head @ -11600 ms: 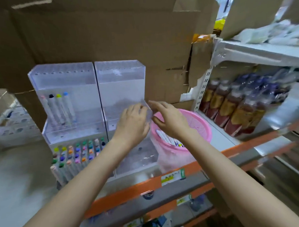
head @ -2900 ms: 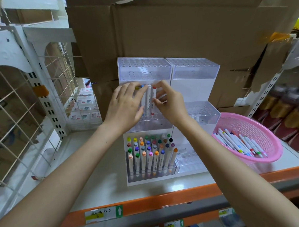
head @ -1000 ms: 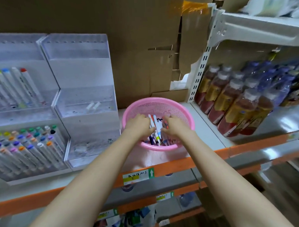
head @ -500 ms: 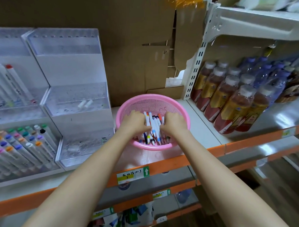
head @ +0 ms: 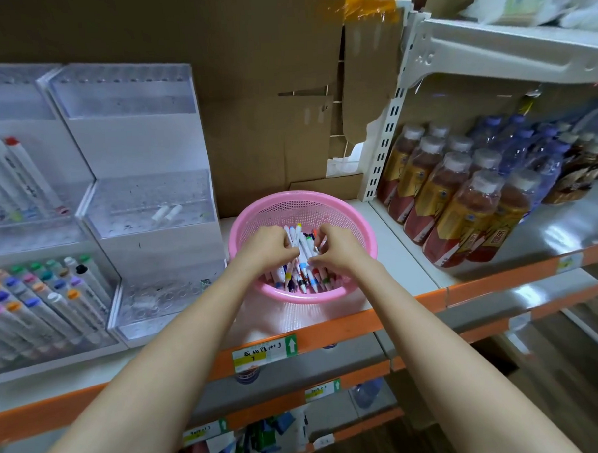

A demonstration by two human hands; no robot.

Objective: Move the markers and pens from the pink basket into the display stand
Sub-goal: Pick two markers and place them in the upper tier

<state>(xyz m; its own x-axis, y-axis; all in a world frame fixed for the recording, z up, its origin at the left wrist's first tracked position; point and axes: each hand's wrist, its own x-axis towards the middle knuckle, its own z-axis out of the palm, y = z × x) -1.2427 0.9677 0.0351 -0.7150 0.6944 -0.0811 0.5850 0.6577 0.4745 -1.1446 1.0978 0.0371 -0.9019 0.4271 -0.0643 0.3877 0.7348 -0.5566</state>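
Left hand (head: 269, 246), right hand (head: 339, 250) — fingers gripping markers (head: 302, 260) in pink basket (head: 304, 297), between display stand (head: 143, 147) and bottles (head: 461, 205).

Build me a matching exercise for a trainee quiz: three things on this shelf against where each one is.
Things:
1. pink basket
2. drink bottles
3. red-capped marker

Places:
A. standing in the leftmost display stand
B. in the bay at far right
C. mid-shelf, holding the loose markers

Pairs: 1-C, 2-B, 3-A.
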